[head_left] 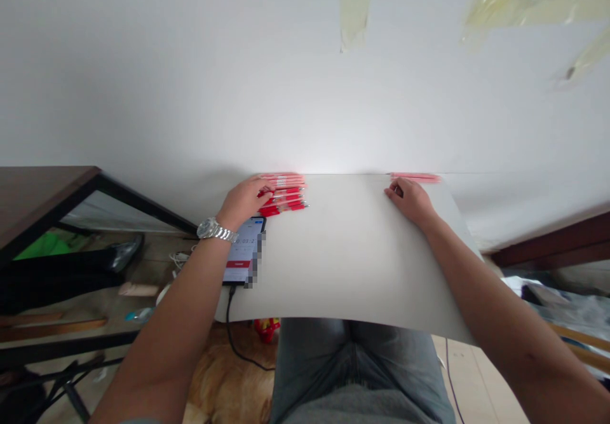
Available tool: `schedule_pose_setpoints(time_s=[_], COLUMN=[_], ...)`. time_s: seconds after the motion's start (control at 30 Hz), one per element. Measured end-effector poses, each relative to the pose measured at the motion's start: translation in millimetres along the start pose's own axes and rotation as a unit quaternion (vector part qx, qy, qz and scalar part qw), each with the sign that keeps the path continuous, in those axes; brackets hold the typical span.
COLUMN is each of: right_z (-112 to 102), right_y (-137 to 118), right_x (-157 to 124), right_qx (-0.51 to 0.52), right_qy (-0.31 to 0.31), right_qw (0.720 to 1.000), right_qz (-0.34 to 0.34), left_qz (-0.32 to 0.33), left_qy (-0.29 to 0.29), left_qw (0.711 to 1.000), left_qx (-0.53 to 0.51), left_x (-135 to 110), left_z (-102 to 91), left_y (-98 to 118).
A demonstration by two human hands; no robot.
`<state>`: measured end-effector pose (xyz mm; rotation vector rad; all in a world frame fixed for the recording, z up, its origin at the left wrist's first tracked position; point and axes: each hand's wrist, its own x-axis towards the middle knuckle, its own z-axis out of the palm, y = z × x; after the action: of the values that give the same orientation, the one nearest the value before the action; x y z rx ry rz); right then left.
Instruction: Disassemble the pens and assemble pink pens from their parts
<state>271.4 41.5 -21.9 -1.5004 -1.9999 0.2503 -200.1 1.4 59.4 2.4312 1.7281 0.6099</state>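
Two hands at the far edge of a smooth white tabletop (pixel 343 252).
At far left, I see the left hand (pixel 244 201) touching a row of slim red-and-clear pens (pixel 288 194); whether its fingers clamp one, I cannot tell. At far right, the right hand (pixel 412 201) curls beside slim pink sticks (pixel 419 177); whether its fingertips meet, I cannot tell.

The pens (pixel 288 196) show bright red in the lower rows and paler pink, with white bands, in the upper ones. The sticks (pixel 417 177) at the right are light pink. The tabletop (pixel 333 252) is plain off-white, the wall (pixel 214 74) greyish white, the tape (pixel 356 7) pale yellow. The watch (pixel 210 228) is silver, the jeans (pixel 312 360) are faded grey-blue, the cable (pixel 228 319) is black.
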Motion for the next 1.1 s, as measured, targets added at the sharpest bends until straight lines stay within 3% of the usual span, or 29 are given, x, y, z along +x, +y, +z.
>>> schedule_pose_setpoints(time_s=[0.3,0.57,1.1], right_z=[1.0,0.1,4.5], right_y=[2.1,-0.3,4.1], right_x=[0.4,-0.2,0.3], right_qx=[-0.003,0.003,0.004], right_qy=[0.000,-0.001,0.002], right_qw=[1.000,1.000,1.000], right_qz=[-0.003,0.004,0.000], left_qz=[-0.034,-0.035,-0.056], left_qy=[0.010,-0.017,-0.075], left_qw=[0.997,0.995,0.988], left_qx=[0.062,0.090,0.123], left_x=[26.8,54.7,65.7], left_z=[2.8,12.2,12.0], left_y=[-7.2,-7.2,-7.6])
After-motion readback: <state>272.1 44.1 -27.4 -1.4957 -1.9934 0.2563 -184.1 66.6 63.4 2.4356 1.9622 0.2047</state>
